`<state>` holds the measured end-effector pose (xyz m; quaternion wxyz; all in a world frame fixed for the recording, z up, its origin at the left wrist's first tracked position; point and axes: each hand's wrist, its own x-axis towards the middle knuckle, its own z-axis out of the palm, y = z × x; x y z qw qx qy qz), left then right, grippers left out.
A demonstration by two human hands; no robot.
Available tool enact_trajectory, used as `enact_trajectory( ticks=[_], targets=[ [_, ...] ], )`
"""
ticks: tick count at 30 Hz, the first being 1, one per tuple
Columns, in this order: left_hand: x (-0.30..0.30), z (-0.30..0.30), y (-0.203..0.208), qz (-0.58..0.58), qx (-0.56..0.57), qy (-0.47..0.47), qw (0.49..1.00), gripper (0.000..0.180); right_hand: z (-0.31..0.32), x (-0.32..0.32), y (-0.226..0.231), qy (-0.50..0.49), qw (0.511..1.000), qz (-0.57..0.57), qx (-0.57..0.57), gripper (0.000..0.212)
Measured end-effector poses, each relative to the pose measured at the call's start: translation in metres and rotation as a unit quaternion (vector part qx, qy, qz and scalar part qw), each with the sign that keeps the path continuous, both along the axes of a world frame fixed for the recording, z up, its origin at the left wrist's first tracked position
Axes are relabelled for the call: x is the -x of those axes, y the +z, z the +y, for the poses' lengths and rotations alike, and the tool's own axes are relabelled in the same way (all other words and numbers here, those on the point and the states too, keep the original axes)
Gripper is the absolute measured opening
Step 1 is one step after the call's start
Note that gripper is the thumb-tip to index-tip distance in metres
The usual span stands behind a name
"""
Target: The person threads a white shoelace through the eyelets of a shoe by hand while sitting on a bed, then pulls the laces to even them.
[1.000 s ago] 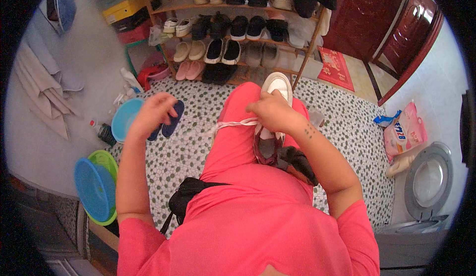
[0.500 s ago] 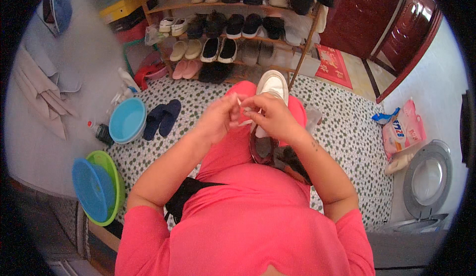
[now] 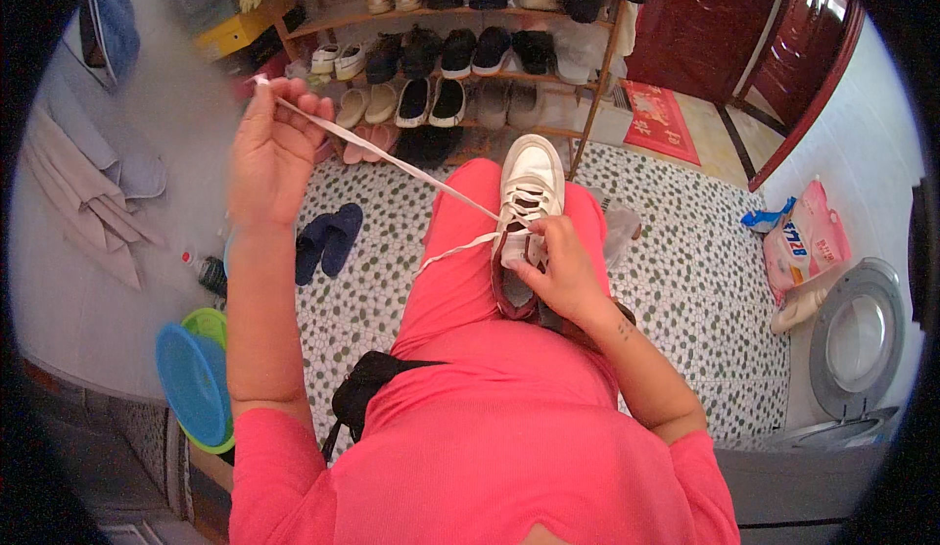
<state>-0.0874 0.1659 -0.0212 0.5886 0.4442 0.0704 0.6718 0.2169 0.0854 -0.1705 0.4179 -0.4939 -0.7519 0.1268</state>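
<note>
A white sneaker (image 3: 535, 165) with a dark reddish collar rests on my lap, toe pointing away. Raised at the upper left, my left hand (image 3: 269, 148) pinches one end of a white shoelace (image 3: 392, 161), which runs taut down to the shoe's eyelets. A second stretch of lace hangs loose over my left thigh. At the shoe's opening, my right hand (image 3: 560, 269) is closed on its upper edge beside the lacing, thumb by the tongue. Whether lace is also between those fingers is unclear.
A wooden shoe rack (image 3: 460, 16) full of shoes stands ahead. Dark blue slippers (image 3: 328, 241) lie on the pebble-patterned floor (image 3: 700, 281). Blue and green basins (image 3: 193, 379) are at the left, partly behind my forearm. A pink bag (image 3: 808, 236) and a grey toilet seat (image 3: 857, 337) are on the right.
My left hand has swung up and left from beside my right hand, drawing the lace out long. My right hand has moved down to the shoe's opening, uncovering the lacing.
</note>
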Motion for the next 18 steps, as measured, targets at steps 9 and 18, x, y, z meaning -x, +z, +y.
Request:
enact_trajectory(
  ticks=[9, 18],
  targets=[
    [-0.039, -0.04, -0.002, 0.221, 0.036, 0.096, 0.97, 0.023, -0.004, -0.006, -0.02, -0.066, 0.996, 0.027, 0.06, 0.041],
    [-0.081, -0.02, -0.109, 0.558, -0.039, 0.037, 0.828, 0.019, -0.007, -0.013, -0.022, -0.052, 0.996, 0.029, 0.07, 0.04]
  ],
)
